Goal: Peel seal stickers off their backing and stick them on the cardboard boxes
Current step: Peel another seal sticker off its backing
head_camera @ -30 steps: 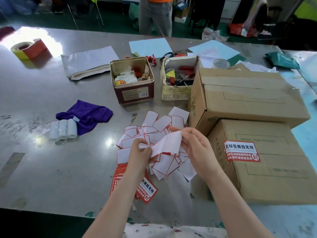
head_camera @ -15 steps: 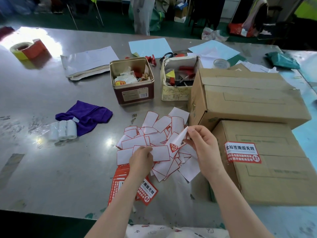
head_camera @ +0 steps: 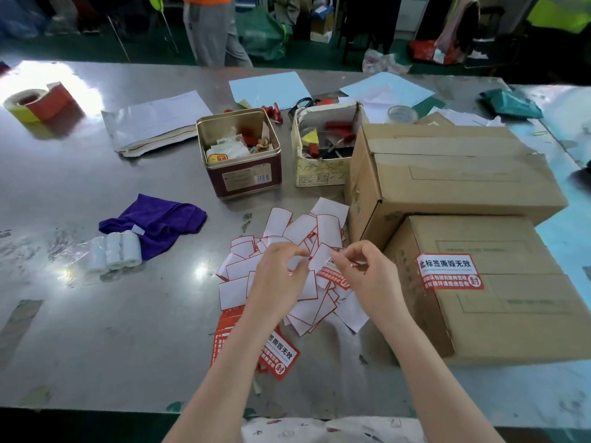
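I count two cardboard boxes, one tin, three paper rolls, one purple cloth, two hands.

A red-and-white rectangular seal sticker hangs curled between the two hands, its white underside turned up at the top and red print showing lower down. Beneath it a loose heap of white, red-edged backing slips lies scattered on the grey metal bench. A stack of unpeeled red seal stickers sits at the near edge of the heap. The nearer brown cardboard box already carries one red seal sticker on its top; the farther brown cardboard box stands just behind, touching it.
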`<state>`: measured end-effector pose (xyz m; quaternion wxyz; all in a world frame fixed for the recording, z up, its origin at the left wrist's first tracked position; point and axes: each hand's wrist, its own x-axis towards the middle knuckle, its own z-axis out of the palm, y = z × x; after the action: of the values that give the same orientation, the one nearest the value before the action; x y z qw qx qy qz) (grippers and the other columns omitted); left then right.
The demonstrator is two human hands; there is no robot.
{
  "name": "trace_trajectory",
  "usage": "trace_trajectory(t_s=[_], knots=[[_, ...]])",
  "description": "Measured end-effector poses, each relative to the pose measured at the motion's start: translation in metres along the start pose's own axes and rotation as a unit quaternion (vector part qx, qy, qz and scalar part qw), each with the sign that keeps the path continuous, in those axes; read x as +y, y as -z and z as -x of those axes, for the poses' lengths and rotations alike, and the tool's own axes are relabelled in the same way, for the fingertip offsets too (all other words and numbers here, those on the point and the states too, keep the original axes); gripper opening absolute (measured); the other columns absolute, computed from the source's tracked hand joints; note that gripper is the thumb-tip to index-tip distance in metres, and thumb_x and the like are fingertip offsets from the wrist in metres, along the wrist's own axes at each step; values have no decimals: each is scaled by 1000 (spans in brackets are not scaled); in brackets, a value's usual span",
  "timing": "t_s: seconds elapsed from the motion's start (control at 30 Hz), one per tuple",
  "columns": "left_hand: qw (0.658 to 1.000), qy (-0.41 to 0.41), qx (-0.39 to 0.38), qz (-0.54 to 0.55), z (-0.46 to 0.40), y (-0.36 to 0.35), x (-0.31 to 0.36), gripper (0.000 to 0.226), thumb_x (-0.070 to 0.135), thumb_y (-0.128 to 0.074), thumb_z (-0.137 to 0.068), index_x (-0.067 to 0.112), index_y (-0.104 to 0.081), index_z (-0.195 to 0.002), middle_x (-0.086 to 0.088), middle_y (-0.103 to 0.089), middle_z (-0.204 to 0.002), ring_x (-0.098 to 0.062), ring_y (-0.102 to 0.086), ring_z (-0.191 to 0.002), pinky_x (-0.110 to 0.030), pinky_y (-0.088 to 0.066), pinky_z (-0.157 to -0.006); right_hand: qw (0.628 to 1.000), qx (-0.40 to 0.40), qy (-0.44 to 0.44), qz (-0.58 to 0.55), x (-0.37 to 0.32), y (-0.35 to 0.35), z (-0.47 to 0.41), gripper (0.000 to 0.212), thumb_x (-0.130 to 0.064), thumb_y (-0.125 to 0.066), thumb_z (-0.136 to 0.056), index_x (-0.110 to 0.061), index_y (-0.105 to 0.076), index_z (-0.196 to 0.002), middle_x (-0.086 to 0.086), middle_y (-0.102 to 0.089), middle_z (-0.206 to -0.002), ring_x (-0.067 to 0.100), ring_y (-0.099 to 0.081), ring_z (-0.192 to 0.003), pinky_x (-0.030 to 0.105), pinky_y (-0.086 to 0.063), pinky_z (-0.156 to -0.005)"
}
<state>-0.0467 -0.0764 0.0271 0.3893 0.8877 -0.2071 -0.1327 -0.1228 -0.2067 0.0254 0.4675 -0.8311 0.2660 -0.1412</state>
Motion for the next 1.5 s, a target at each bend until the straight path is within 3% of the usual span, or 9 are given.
trace_trajectory(t_s=[0.1,0.33,0.5,0.83,1.0,1.2,1.3,1.37,1.5], knots=[[998,-53,8,13,2,3,9,18,24,-53,-92,18,-66,-104,7,-57,-117,9,-38,-92,7,-26,-74,1000,9,6,5,0,-2,6,19,-35,-63,-84,-16,-60,-85,-7,-63,-79,2,-57,-75,5,-43,-65],[995,-85,29,-38,10,3,5,14,29,-60,-87,21,-68,-95,5,-54,-120,-7,-44,-114,-19,-31,-93,999,-14,41,31,-10,-5,6,14,-29,-59,-88,-17,-64,-91,-9,-62,-84,-4,-55,-79,3,-41,-66],[993,-95,66,-36,11,1,12,10,28,-64,-84,21,-58,-86,2,-51,-111,-9,-46,-106,-23,-38,-90,995,-42,74,47,-18,2,3,15,-27,-57,-90,-15,-66,-92,-9,-61,-84,-1,-55,-79,7,-40,-67],[975,-145,154,-60,6,-18,55,8,17,-64,-84,13,-63,-91,-2,-60,-99,-18,-54,-97,-35,-46,-84,988,-55,128,65,-26,55,-6,13,-28,-55,-91,-19,-64,-89,-10,-62,-80,-2,-56,-74,5,-41,-61],[969,-139,199,-38,7,-27,83,9,12,-64,-83,12,-65,-92,-1,-59,-99,-19,-54,-95,-41,-49,-83,993,-53,105,-9,-27,90,-13,19,-28,-54,-92,-24,-59,-110,-11,-66,-92,-5,-60,-82,11,-49,-69],[962,-132,239,7,9,-46,123,8,13,-65,-81,14,-67,-88,7,-51,-99,-3,-47,-92,-32,-44,-85,990,-34,100,-89,-14,131,-20,45,-27,-59,-88,-31,-42,-130,-16,-63,-106,-3,-61,-93,11,-47,-76],[970,-92,213,73,11,-59,146,8,13,-64,-83,20,-63,-87,9,-54,-97,9,-48,-91,-16,-42,-84,991,-8,93,-94,4,152,-25,53,-29,-63,-85,-31,-39,-133,-14,-51,-126,-1,-52,-112,18,-43,-91],[970,-9,180,165,13,-65,161,5,18,-61,-85,23,-62,-86,10,-60,-96,4,-55,-95,-19,-48,-83,994,25,71,-78,19,167,-28,56,-38,-64,-83,-31,-38,-133,-17,-49,-126,0,-46,-118,22,-39,-95],[923,134,102,345,15,-81,186,20,23,-57,-90,23,-68,-72,6,-72,-79,-3,-66,-82,-18,-52,-74,995,37,33,-90,38,191,-27,40,-44,-61,-83,-23,-53,-117,-14,-64,-102,-1,-59,-94,14,-44,-77]])
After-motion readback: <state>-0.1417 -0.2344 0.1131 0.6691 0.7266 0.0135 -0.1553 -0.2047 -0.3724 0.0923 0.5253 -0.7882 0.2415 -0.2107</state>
